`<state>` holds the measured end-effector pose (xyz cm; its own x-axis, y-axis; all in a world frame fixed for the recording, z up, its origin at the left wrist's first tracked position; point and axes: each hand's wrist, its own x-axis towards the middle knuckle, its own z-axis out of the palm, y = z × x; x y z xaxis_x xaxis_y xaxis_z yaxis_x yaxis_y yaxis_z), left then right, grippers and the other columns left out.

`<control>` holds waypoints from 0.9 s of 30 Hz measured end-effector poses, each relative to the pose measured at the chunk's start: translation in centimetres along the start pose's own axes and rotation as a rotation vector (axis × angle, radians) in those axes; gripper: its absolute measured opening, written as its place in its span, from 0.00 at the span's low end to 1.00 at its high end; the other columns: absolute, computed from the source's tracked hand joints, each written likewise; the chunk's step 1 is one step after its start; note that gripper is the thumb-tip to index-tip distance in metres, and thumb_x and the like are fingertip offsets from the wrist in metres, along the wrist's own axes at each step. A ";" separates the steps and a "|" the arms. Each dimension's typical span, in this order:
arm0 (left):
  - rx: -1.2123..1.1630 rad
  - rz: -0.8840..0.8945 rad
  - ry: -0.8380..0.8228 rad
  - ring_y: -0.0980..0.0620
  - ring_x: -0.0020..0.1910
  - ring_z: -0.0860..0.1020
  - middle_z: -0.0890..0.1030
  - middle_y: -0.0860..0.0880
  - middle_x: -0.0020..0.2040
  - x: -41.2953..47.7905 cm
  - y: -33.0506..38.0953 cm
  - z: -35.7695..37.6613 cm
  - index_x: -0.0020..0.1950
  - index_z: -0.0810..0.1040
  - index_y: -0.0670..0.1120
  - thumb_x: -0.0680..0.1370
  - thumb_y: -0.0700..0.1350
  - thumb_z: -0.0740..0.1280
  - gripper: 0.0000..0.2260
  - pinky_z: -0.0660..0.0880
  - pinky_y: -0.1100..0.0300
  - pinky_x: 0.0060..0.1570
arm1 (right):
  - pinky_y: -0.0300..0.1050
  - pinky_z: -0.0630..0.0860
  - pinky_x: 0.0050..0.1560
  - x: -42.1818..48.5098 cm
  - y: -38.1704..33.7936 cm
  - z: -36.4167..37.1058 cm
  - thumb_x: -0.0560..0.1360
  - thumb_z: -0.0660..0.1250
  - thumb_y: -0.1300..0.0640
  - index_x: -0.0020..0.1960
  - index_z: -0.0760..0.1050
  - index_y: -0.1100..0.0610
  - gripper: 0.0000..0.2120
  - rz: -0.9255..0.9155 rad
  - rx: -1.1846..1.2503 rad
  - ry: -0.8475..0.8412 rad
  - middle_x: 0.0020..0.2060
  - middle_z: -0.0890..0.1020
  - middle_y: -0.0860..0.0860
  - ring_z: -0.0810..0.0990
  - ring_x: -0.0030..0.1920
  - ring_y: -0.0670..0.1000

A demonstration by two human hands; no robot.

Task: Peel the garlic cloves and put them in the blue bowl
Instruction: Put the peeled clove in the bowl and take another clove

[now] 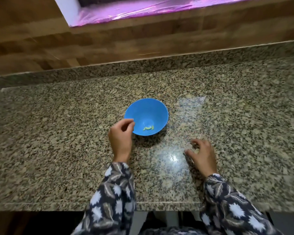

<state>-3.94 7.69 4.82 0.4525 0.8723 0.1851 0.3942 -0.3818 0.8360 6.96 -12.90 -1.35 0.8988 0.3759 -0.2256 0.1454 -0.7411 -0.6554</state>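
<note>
Speckled granite counter (pixel 58 133), wooden wall (pixel 41 39)

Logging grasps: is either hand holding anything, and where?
Right hand curls round a pale garlic clove on the countertop, grip spot blurred. Left hand pinched, nothing visible.

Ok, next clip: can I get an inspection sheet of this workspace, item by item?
Surface: speckled granite countertop, glossy, with light glare near the front.
Job's things: blue bowl upright on the counter with a few pale cloves inside; a pale piece, likely garlic, under the right hand.
Clutter: nothing seen.
Hands: left hand at the bowl's near-left rim, fingers curled, contents unclear; right hand low on the counter, fingers curled over the pale piece, grip unclear.
Cables: nothing seen.
Surroundings: wooden wall panel behind the counter; pink foil above it.
</note>
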 end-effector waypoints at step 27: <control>-0.414 -0.143 -0.578 0.55 0.46 0.83 0.84 0.52 0.46 -8.7 -1.7 5.4 0.50 0.84 0.44 0.71 0.39 0.73 0.08 0.78 0.65 0.44 | 0.45 0.79 0.52 -2.8 -1.8 0.6 0.75 0.63 0.67 0.59 0.74 0.55 0.15 0.227 1.168 -0.436 0.51 0.83 0.55 0.82 0.50 0.53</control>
<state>-4.20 -0.89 -0.96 0.8147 0.5607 -0.1477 0.1979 -0.0295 0.9798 3.90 -12.27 0.06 0.6132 0.6213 -0.4879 -0.6435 0.0347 -0.7646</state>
